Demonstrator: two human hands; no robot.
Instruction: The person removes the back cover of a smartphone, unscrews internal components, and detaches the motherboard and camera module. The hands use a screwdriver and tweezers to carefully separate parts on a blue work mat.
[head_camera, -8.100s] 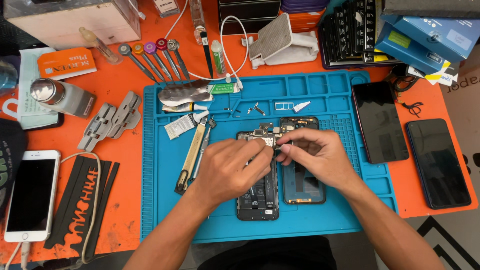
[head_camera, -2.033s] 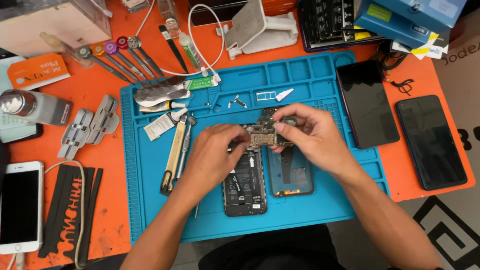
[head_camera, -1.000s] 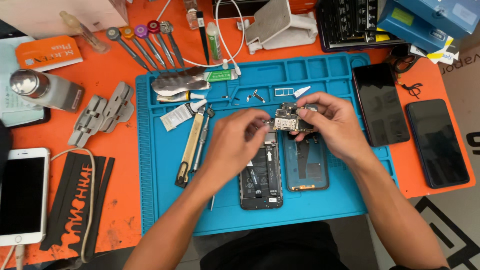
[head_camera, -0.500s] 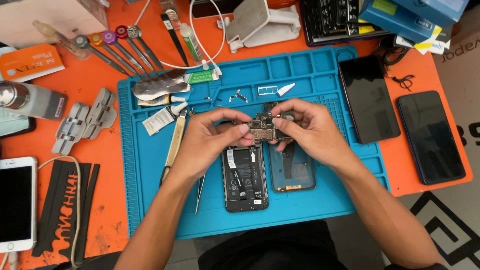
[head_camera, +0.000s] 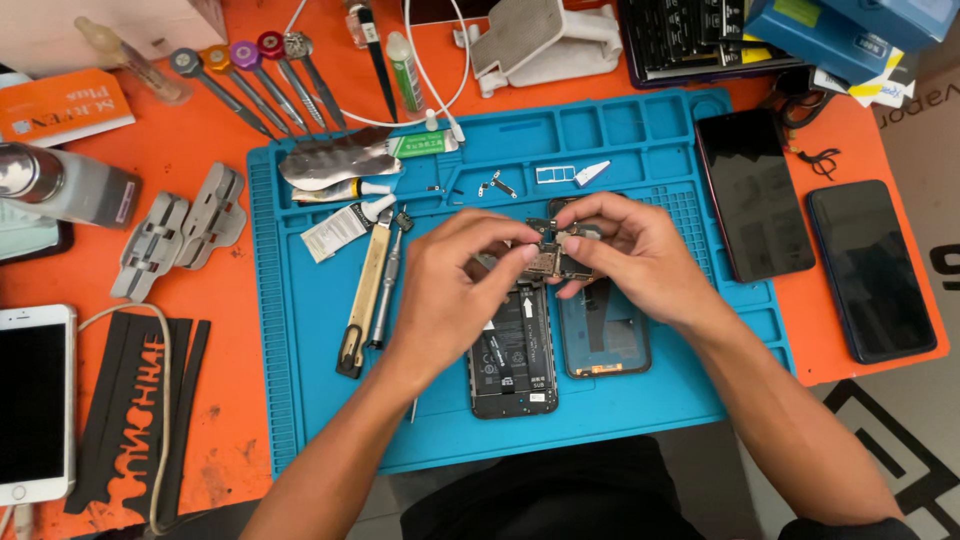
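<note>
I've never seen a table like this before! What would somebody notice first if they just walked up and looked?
First, the two hands in the middle: the left hand and right hand pinch a small circuit board between their fingers. Right under them an opened phone and its back cover lie side by side on a bright blue work mat, which sits on an orange table.

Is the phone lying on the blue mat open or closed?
Open: the phone shows its battery and inner parts, and its back cover lies beside it.
</note>
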